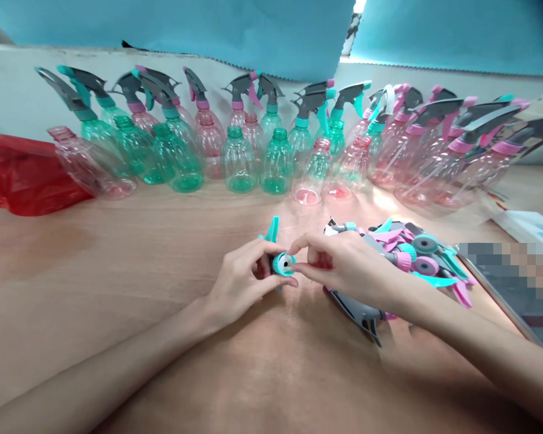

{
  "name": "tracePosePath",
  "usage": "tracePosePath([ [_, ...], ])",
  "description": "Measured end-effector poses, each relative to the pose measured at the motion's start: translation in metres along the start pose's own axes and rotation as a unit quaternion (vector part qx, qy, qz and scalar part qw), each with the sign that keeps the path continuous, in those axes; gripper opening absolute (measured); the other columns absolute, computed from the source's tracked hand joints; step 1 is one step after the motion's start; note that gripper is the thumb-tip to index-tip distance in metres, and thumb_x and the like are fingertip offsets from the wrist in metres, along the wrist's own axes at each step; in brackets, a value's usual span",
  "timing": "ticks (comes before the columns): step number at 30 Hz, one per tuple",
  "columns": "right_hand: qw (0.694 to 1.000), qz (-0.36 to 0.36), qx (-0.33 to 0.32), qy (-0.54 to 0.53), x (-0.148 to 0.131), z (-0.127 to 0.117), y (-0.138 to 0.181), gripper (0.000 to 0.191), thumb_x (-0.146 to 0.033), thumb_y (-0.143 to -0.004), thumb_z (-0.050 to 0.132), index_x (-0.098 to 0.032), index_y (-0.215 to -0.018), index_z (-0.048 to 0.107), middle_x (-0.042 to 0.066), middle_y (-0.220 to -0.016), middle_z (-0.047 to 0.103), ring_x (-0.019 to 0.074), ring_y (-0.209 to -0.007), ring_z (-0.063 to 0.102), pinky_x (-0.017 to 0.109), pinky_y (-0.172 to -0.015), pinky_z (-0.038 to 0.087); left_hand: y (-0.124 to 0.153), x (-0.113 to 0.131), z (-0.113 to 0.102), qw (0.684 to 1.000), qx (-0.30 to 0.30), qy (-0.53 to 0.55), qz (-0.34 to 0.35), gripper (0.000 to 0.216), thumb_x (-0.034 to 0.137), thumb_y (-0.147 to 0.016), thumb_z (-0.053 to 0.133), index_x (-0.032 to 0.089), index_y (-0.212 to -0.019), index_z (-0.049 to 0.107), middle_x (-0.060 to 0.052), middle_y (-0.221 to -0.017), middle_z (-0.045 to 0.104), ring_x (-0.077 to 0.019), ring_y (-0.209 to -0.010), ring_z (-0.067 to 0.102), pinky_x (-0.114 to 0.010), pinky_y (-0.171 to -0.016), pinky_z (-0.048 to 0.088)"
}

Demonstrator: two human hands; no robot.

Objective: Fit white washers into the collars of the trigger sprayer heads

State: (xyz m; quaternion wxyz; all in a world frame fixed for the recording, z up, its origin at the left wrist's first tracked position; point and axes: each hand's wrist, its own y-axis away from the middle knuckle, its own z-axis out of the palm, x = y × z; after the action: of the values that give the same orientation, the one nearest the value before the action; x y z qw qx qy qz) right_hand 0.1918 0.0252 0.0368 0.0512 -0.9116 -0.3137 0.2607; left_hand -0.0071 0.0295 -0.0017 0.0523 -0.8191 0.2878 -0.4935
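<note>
My left hand (242, 280) is closed around a teal spray-trigger head (281, 260), its teal lever sticking up and its round screw cap facing me. My right hand (339, 262) pinches at the cap's opening with thumb and forefinger; what sits between the fingertips is too small to make out. Both hands hover just above the wooden table (140, 271), near its middle. A heap of loose trigger heads (416, 253), teal, pink and grey, lies just right of my right hand.
A row of teal and pink plastic bottles (253, 157) stands along the back, some with trigger heads fitted, some open-necked, a few lying down. A red plastic bag (22, 175) lies at the far left. A white box (525, 226) sits at the right edge.
</note>
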Motion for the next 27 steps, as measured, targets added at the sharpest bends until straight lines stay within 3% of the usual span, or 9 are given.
tracePosePath([
  [11,1.000,-0.013,0.000,0.014,-0.0026,0.0016,0.0017,0.011,-0.023,-0.087,0.054,-0.019,-0.095,0.061,-0.004,-0.060,0.058,0.0098,-0.053,0.052,0.021,-0.053,0.033,-0.0009,-0.0004,-0.0008,1.000,-0.001,-0.002,0.000,0.029,0.036,-0.074,0.074,0.017,-0.094,0.064,0.000,-0.075,0.060,-0.0096,-0.058,0.049,-0.021,-0.053,0.044],
  [27,1.000,-0.013,-0.009,0.017,-0.0032,0.0000,0.0020,0.014,-0.025,-0.088,0.053,-0.020,-0.088,0.066,-0.004,-0.057,0.055,0.0089,-0.050,0.048,0.021,-0.051,0.031,-0.0004,0.0007,-0.0007,1.000,-0.014,0.002,0.009,0.025,0.029,-0.073,0.076,0.019,-0.092,0.064,0.001,-0.074,0.059,-0.0094,-0.058,0.049,-0.019,-0.052,0.042],
])
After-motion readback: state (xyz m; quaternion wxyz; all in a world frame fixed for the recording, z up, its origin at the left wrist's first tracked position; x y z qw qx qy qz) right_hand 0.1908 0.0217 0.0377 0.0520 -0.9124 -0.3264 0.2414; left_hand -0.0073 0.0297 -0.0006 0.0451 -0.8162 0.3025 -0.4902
